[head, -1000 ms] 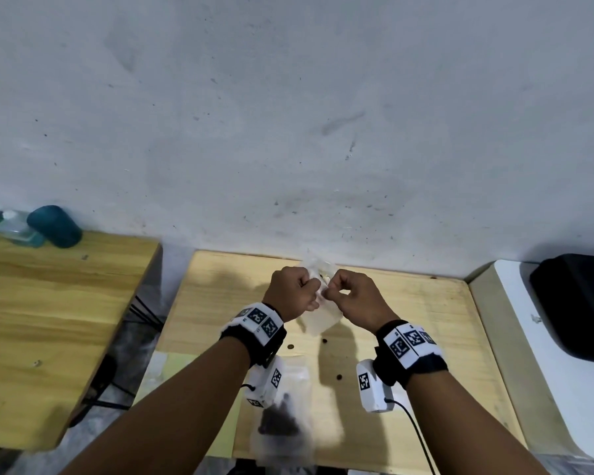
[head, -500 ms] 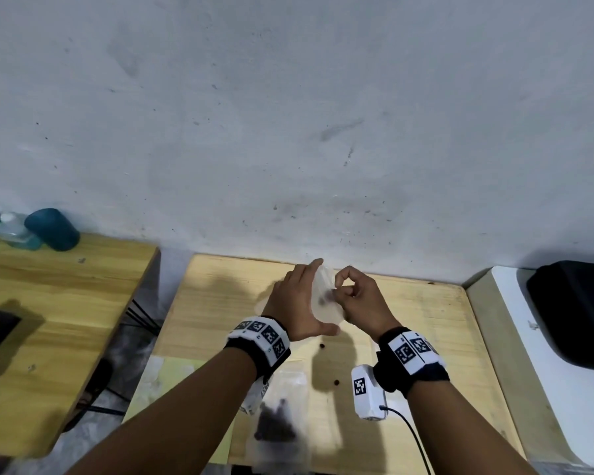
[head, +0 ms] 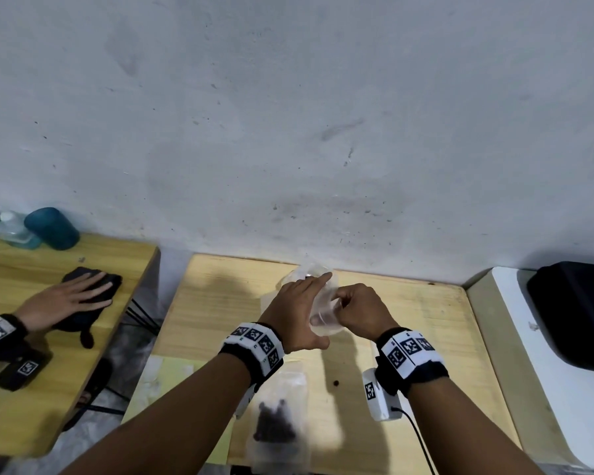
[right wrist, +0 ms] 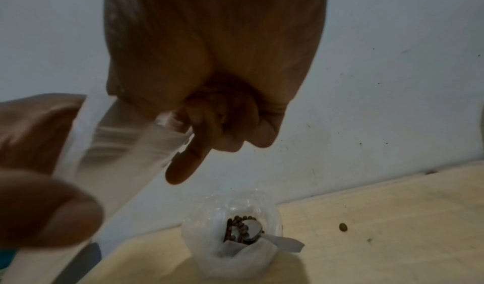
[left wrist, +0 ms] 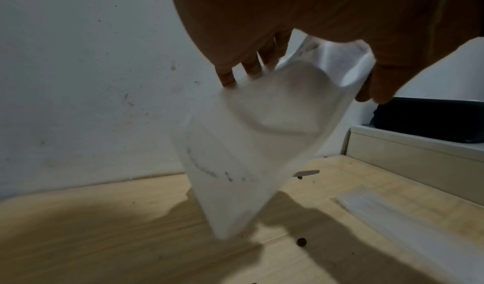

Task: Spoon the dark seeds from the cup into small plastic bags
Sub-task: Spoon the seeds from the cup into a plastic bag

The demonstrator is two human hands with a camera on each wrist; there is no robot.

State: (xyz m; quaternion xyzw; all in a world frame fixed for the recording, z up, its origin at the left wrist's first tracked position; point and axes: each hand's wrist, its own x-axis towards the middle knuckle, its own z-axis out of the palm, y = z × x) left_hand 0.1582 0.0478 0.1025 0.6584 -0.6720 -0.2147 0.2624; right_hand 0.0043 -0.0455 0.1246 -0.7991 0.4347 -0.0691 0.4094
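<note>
Bag [left wrist: 248, 154] hangs, seemingly empty, between both hands [head: 295, 313] [head: 360, 310].

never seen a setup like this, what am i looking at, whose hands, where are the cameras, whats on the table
No machine: a person works with bare hands, wearing a camera on the head and one on each wrist. The wide picture is the head view; the two close ones look along each hand. The left hand lies flat against a small clear bag while the right hand pinches its edge. On the wooden table are a cup of dark seeds with a spoon, a filled bag and a loose seed.
</note>
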